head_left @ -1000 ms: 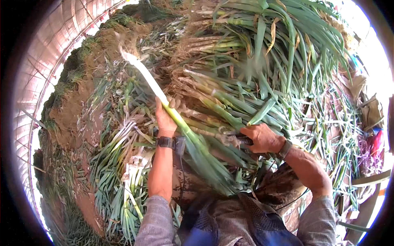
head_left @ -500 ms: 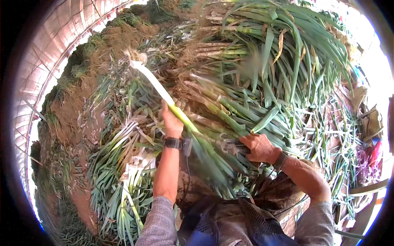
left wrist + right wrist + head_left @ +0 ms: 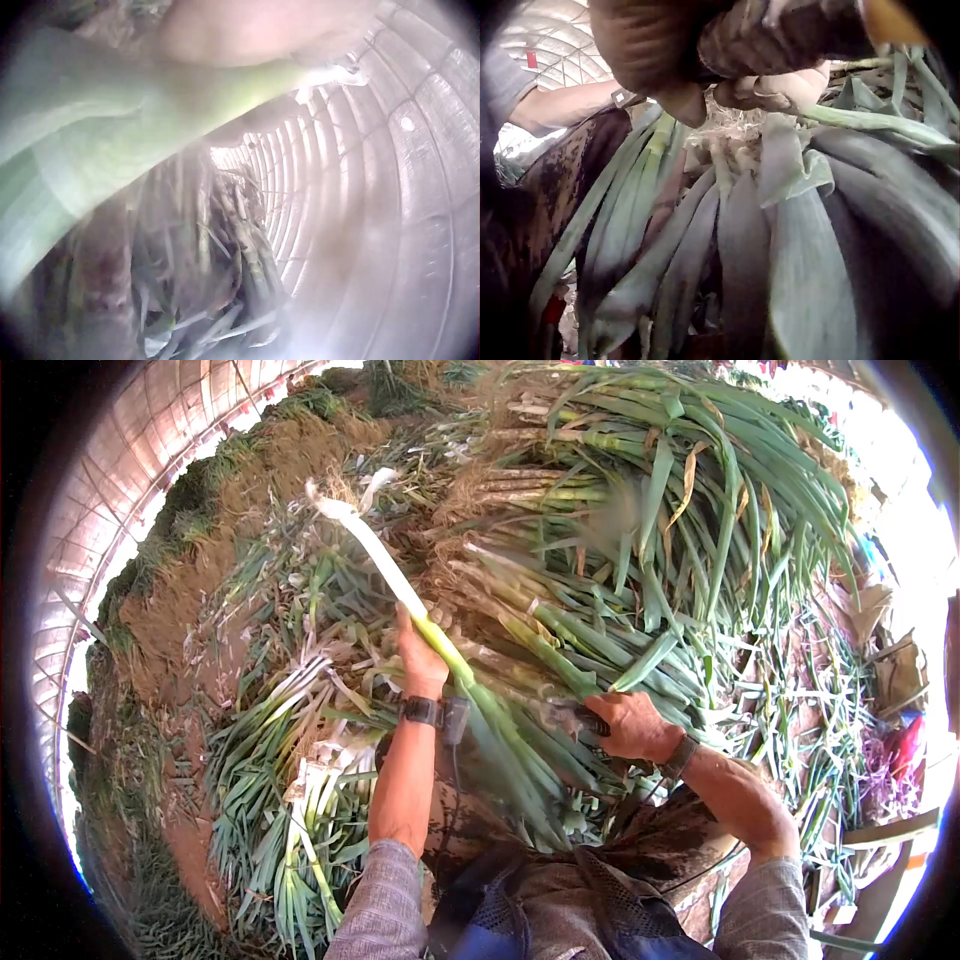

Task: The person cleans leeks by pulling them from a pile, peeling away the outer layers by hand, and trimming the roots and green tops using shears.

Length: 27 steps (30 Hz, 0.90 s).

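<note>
One leek [image 3: 385, 565], long and straight: smooth white shaft pointing up-left with a stubby root end, shading pale green, then flat dark-green leaves running down toward the person's lap. Grip: left hand [image 3: 420, 652] holds it mid-shaft, fingers curled round where white turns green. The left wrist view shows the shaft tight under the palm, blurred.

Just right of the leaves, right hand [image 3: 632, 725] is closed round a dark handle [image 3: 588, 720]; blade not clear. In the right wrist view the fist is on it, with frayed pale roots and broad waxy leaves right below.

Behind both hands: big pile [image 3: 620, 550] of untrimmed leeks, muddy fibrous roots to the left, leaves fanned right, some tips yellowed.

Left of the left arm: smaller heap [image 3: 290, 760] of cleaner leeks, white shafts, lying on the ground. Leaf scraps [image 3: 800, 690] are strewn at right.

Brown crumbly soil [image 3: 165, 625] at left, grass patches on it. Ribbed translucent cover [image 3: 405, 187] arcs overhead.

Black watch [image 3: 422, 710] on the left wrist, dark band [image 3: 680, 756] on the right.
</note>
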Each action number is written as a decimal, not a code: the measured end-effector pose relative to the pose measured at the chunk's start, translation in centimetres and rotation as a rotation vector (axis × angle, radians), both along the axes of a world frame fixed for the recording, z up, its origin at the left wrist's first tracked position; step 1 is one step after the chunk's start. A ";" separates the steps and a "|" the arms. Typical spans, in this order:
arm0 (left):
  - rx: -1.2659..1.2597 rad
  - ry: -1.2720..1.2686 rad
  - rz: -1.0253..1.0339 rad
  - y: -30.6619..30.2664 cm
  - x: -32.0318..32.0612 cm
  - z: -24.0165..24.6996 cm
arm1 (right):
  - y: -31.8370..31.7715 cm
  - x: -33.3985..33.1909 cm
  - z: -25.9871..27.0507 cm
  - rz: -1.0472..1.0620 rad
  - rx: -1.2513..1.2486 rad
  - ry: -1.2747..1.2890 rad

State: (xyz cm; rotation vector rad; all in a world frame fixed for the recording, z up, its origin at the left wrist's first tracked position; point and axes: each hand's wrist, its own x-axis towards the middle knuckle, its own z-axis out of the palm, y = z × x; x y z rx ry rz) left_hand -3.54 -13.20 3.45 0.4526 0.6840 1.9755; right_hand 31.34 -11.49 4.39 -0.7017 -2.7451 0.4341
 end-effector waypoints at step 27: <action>-0.901 1.383 0.306 -18.0 -18.4 9.4 | 1.9 3.3 3.0 -0.258 -0.116 -0.415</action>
